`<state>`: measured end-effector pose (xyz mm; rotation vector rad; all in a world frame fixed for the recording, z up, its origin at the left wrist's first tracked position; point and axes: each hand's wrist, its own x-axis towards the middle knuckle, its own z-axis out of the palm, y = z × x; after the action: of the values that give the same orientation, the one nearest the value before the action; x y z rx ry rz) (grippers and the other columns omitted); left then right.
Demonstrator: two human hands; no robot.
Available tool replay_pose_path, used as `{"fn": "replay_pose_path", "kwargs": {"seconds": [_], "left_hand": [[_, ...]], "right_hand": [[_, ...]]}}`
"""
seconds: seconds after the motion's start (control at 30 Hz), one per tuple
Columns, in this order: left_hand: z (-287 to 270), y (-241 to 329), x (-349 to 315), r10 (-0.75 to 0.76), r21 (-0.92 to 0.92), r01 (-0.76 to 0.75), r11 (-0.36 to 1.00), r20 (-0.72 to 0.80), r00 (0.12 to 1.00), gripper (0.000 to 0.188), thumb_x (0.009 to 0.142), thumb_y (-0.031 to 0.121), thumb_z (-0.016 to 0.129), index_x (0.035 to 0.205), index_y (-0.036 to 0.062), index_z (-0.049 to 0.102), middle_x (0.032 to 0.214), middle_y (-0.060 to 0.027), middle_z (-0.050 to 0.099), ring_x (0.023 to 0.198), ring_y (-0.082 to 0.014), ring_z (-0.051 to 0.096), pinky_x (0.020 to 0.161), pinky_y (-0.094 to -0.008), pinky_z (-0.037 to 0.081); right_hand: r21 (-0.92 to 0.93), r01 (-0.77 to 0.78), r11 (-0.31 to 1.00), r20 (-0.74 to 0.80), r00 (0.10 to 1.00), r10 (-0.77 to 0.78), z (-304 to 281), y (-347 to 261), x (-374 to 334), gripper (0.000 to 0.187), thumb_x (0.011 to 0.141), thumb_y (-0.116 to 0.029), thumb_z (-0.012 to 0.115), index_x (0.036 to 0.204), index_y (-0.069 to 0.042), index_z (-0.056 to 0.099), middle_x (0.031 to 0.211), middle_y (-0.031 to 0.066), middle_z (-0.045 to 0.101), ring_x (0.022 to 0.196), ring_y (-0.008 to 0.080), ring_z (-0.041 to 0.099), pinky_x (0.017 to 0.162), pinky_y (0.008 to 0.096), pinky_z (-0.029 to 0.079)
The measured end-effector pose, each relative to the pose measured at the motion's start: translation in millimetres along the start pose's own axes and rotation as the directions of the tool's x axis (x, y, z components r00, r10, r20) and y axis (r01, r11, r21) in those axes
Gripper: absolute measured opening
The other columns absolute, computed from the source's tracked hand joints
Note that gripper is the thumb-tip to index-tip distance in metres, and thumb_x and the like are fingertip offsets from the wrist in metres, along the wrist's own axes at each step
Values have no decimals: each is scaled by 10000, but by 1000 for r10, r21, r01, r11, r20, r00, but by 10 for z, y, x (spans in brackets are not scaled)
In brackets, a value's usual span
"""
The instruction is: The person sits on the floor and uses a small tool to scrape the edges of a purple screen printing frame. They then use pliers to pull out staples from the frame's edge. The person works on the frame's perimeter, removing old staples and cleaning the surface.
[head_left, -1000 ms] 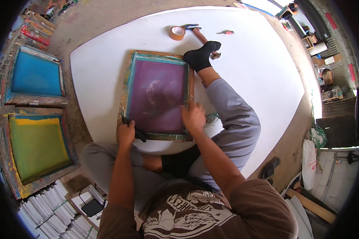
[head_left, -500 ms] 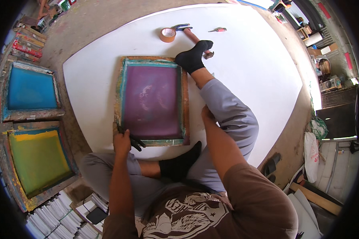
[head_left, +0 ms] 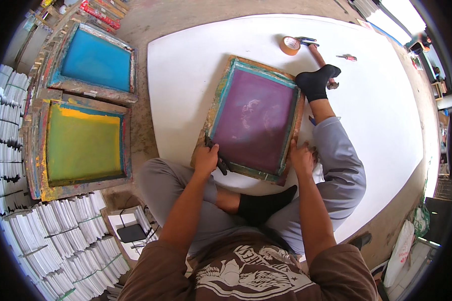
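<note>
A silk-screen frame (head_left: 258,120) with purple mesh and a paint-stained wooden border lies tilted on the white sheet in front of me. At its lower left corner my left hand (head_left: 206,158) is closed round black-handled pliers (head_left: 221,164), whose jaws are mostly hidden by my fingers. My right hand (head_left: 302,159) grips the frame's right edge near the lower corner; a small brownish thing beside those fingers is too unclear to name. My black-socked foot (head_left: 314,83) rests against the upper right corner, over a hammer (head_left: 317,56).
Brown tape (head_left: 290,45), another pair of pliers (head_left: 307,40) and a screwdriver (head_left: 347,57) lie on the white sheet (head_left: 376,140) beyond the frame. Leftward stand a blue screen (head_left: 96,59), a yellow-green screen (head_left: 84,143) and stacks of bundled paper (head_left: 60,246).
My view has swung left, so everything sits further right. The purple screen has turned clockwise. My right hand has come from beside my leg onto the frame's edge; my left still holds the pliers.
</note>
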<state>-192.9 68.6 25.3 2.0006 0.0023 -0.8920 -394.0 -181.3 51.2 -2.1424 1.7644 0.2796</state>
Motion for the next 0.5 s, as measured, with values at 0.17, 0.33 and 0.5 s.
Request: {"fn": "replay_pose_path", "kwargs": {"seconds": [0.17,0.33,0.5], "left_hand": [[53,-37,37,-55,-213,66,975,55,997,466,1027,326,603,758,-52,641,629,-126,634,391,-218,517,388,-376,386],[110,51,12,-22,-76,23,997,22,1000,487,1038,341,599,745,-48,627,625,-126,631,387,-208,508,381,-378,385],[77,-23,63,22,7,-23,1000,60,998,497,1040,360,600,776,-60,627,599,-125,616,398,-215,530,389,-379,399]], "right_hand": [[-49,187,981,-126,973,-192,54,-87,-207,581,995,-442,582,1396,-23,541,1196,309,672,1198,462,627,1009,537,500],[-47,223,974,-129,965,-227,178,387,106,388,948,-258,632,1255,-26,585,1039,297,709,1039,478,686,881,543,556],[-58,246,968,-67,966,-249,-382,201,-89,494,944,-301,661,1361,-50,577,1007,331,710,1028,486,691,883,562,544]]}}
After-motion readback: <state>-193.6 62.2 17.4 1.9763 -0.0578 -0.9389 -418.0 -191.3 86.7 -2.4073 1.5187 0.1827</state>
